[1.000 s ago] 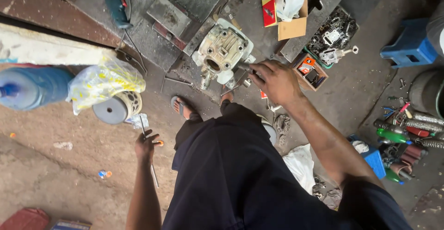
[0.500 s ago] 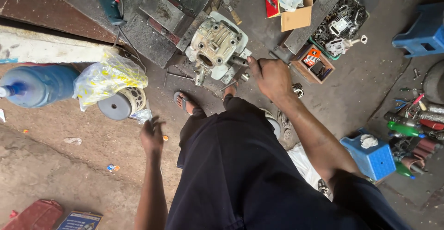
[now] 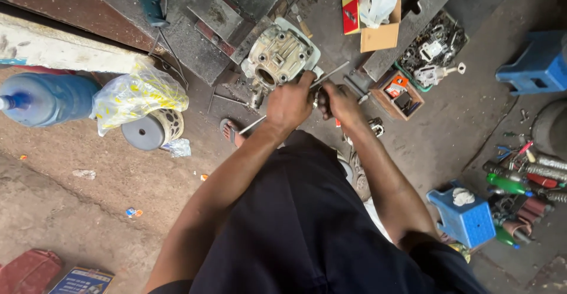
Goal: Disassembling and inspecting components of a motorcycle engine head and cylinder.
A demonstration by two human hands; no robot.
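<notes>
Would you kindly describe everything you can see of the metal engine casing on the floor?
The casing is a pale grey, cast-looking metal block, grimy, with bolt holes around its face and a round opening on its near side. It sits tilted on dark metal plates on the concrete floor. The left hand, holding a thin rod, is at its near edge; actual contact cannot be told. The right hand is beside it.

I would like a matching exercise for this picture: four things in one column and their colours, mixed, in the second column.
Things:
1. water bottle
2. plastic bag
3. engine part
4. cardboard box

Colours:
A. brown
B. pale metal grey
C. blue
D. yellow and clear

Pairs: 1-C, 2-D, 3-B, 4-A
</notes>
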